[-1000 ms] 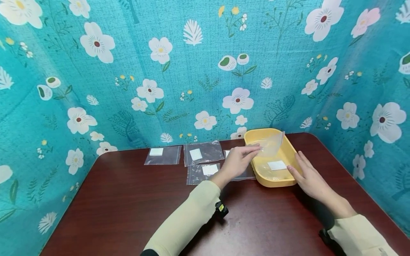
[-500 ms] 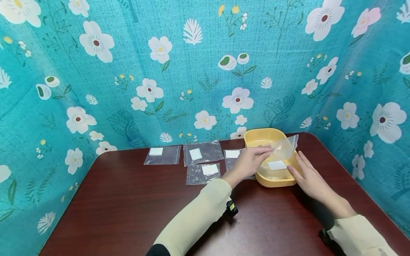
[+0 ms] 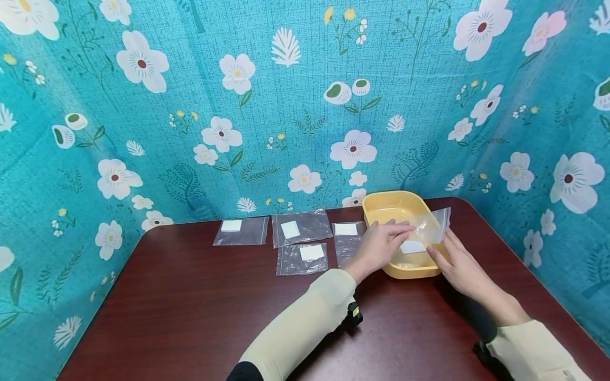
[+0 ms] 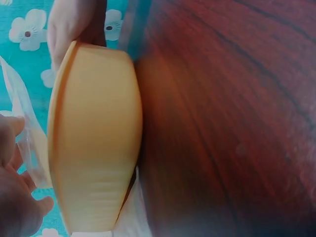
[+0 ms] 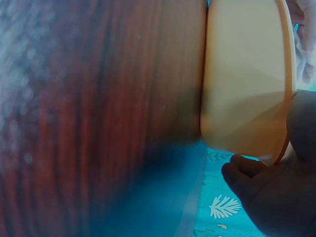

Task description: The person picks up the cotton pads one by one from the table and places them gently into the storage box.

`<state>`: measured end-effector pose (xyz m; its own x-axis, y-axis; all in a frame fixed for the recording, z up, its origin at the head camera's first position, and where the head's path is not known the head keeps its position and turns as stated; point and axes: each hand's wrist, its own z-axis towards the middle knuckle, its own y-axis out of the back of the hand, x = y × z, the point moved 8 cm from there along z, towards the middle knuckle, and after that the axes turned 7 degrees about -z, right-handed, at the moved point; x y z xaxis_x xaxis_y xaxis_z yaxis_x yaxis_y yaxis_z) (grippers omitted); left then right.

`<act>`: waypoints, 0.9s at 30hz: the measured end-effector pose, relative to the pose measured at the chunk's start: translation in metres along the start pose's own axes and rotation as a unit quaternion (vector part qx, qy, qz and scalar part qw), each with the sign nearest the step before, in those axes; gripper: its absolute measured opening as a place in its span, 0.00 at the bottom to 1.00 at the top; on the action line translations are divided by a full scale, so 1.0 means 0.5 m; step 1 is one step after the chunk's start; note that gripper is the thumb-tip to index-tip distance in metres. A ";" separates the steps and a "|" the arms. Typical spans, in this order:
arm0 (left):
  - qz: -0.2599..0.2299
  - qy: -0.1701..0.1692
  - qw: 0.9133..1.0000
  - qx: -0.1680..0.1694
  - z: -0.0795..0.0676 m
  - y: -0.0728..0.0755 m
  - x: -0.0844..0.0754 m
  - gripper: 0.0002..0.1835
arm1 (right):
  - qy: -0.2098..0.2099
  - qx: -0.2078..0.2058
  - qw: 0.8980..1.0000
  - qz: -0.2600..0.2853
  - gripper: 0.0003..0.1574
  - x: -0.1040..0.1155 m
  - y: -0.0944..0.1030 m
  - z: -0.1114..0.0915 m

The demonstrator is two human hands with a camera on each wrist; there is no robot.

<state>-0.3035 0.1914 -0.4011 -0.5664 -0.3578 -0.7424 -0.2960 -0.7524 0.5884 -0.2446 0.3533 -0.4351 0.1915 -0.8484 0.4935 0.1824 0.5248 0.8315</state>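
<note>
A clear zip bag (image 3: 431,226) is pinched in my left hand (image 3: 380,244) over the yellow plastic tub (image 3: 411,273). Its zip end points right, toward the tub's right rim. Inside the tub lies a white rectangle (image 3: 412,247), partly overlapped by the raised bag. My right hand (image 3: 469,270) grips the tub's right rim, thumb over the edge and fingers along the outer side. From the left wrist, the bag (image 4: 30,133) shows beside the tub's wall (image 4: 96,138), with the left fingertips at it. In the right wrist view, the right fingers (image 5: 247,173) lie against the tub's end.
Left of the tub, several flat clear bags lie on the dark red wooden table (image 3: 190,317), each with a white rectangle, such as the far-left bag (image 3: 248,231) and the front bag (image 3: 293,260). A turquoise floral curtain (image 3: 267,132) hangs behind and at both sides.
My left hand has moved right over the tub, carrying the clear bag, whose zip end has swung rightward and lower to the right rim. The right hand and tub have stayed in place.
</note>
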 end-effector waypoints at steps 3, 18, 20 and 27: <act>0.024 0.006 1.000 0.003 0.000 -0.013 0.005 0.15 | 0.007 -0.009 1.000 0.005 0.42 0.003 0.002 -0.002; 0.176 0.040 0.983 0.022 -0.001 -0.045 0.017 0.13 | -0.008 0.006 1.000 -0.006 0.46 0.004 0.002 -0.006; 0.196 0.053 0.978 0.040 0.002 -0.049 0.019 0.13 | -0.012 0.010 1.000 -0.007 0.45 0.004 0.002 -0.007; 0.242 0.103 0.960 0.094 0.004 -0.056 0.023 0.12 | -0.022 0.018 0.999 -0.016 0.44 0.002 0.000 -0.007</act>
<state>-0.3034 0.2094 -0.4253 -0.5146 -0.7561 -0.4044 -0.1818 -0.3647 0.9132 -0.2411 0.3528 -0.4355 0.1432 -0.8671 0.4771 0.1525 0.4957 0.8550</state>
